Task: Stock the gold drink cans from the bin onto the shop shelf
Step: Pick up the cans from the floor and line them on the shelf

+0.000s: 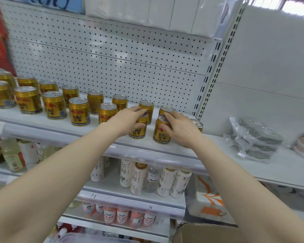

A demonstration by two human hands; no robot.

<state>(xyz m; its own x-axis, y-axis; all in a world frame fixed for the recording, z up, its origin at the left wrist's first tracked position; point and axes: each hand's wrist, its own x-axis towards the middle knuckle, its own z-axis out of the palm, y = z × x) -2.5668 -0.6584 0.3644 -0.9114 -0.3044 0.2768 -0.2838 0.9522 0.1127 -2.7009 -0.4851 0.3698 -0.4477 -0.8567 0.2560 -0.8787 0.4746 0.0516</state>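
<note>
- While both hands are up at the shelf (33,123), the stocking looks well along. Two rows of gold cans (78,111) run from the far left towards the right, one at the back by the pegboard (112,58) and one nearer the front edge.
- The left hand (128,118) grips the left can (139,129), fingers curled over its rim and thumb on its side. That can stands upright in the front row, just right of its neighbour.
- The right hand (180,128) grips the right can (162,135) much the same way — fingers across the lid, thumb against the wall. It stands upright just right of the left can.
- A third can (198,124) shows partly behind the right hand, at the right end of the shelf near the upright post. Whether the hand touches it I cannot tell.
- Both held cans seem to rest on the shelf, so I judge this pair nearly placed, with only letting go and perhaps squaring up left.
- Room at the right end looks almost used up.
- What remains in the bin cannot be judged — only a clear plastic rim (95,238) shows at the near bottom edge, possibly the bin, its inside out of view.
</note>
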